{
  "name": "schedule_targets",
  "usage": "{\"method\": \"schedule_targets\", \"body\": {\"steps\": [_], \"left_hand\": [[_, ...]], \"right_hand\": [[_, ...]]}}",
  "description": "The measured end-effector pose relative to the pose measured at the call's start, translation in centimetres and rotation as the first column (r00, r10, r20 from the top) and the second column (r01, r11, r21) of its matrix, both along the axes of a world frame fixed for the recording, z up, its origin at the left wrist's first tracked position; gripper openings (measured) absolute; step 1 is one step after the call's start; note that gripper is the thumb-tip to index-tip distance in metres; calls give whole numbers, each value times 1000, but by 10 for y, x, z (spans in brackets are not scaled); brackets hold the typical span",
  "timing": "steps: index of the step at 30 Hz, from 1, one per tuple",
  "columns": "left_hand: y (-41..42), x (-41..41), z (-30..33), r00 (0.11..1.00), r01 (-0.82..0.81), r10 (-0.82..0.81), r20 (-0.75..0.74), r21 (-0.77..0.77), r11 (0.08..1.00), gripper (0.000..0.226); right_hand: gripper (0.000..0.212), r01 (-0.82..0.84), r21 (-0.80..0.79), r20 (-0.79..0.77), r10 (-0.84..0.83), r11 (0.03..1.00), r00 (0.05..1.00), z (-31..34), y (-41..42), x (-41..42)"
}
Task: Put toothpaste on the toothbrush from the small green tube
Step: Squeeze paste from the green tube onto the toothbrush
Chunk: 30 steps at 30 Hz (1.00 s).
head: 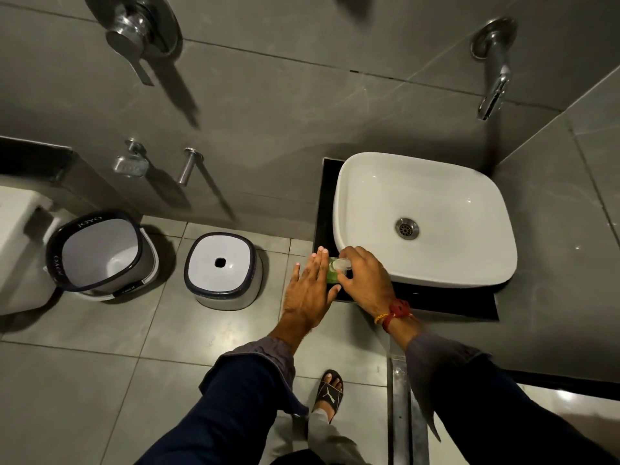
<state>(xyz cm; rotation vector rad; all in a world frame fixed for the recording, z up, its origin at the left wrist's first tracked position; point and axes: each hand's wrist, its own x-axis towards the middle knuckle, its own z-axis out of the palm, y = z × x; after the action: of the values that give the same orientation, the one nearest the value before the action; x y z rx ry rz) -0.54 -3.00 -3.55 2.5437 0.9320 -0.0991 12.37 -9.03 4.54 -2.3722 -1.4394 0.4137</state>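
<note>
From the head view, our right hand (364, 278) pinched the small green tube (332, 275) at the basin's (469, 182) seven o'clock; our left hand (310, 290) lay open-fingered against it. No toothbrush showed, possibly hidden. We should squeeze gently, steadying underneath.

Single head-worn wide-angle view, looking steeply down from standing height, facing a grey tiled wall (268, 105), white basin (426, 216) at right, floor tiles (100, 364) at left, both forearms entering from the bottom edge, straight lines bowed at the margins
</note>
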Motion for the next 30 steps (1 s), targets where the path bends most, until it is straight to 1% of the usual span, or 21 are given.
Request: {"method": "schedule_targets", "body": {"steps": [7, 13, 15, 17, 22, 24, 27, 30], "left_hand": [[-1, 2, 4, 1000, -6, 6, -16, -8, 1000, 77], [0, 2, 9, 1000, 12, -12, -26, 12, 1000, 77], [0, 1, 9, 999, 16, -15, -33, 22, 1000, 76], [-1, 1, 9, 999, 19, -18, -41, 26, 999, 77], [0, 3, 7, 997, 30, -29, -72, 16, 999, 79], [0, 4, 8, 997, 29, -27, -78, 25, 999, 79], [0, 5, 9, 996, 30, -27, -83, 37, 999, 79], [1, 5, 9, 996, 32, -29, -81, 35, 999, 79]], "right_hand": [[31, 13, -85, 59, -8, 996, 998, -15, 13, -5], [43, 106, -141, 128, -88, 984, 988, -14, 21, -6], [51, 161, -147, 107, -147, 976, 983, -12, 21, -7], [53, 214, -104, 60, -209, 971, 976, -13, 19, -11], [33, 256, -27, -68, -258, 966, 964, -21, 16, -18], [37, 303, -11, -78, -303, 953, 950, -22, 17, -18], [49, 365, -18, -43, -365, 931, 930, -22, 19, -17], [51, 415, 27, -102, -411, 909, 906, -22, 18, -22]]}}
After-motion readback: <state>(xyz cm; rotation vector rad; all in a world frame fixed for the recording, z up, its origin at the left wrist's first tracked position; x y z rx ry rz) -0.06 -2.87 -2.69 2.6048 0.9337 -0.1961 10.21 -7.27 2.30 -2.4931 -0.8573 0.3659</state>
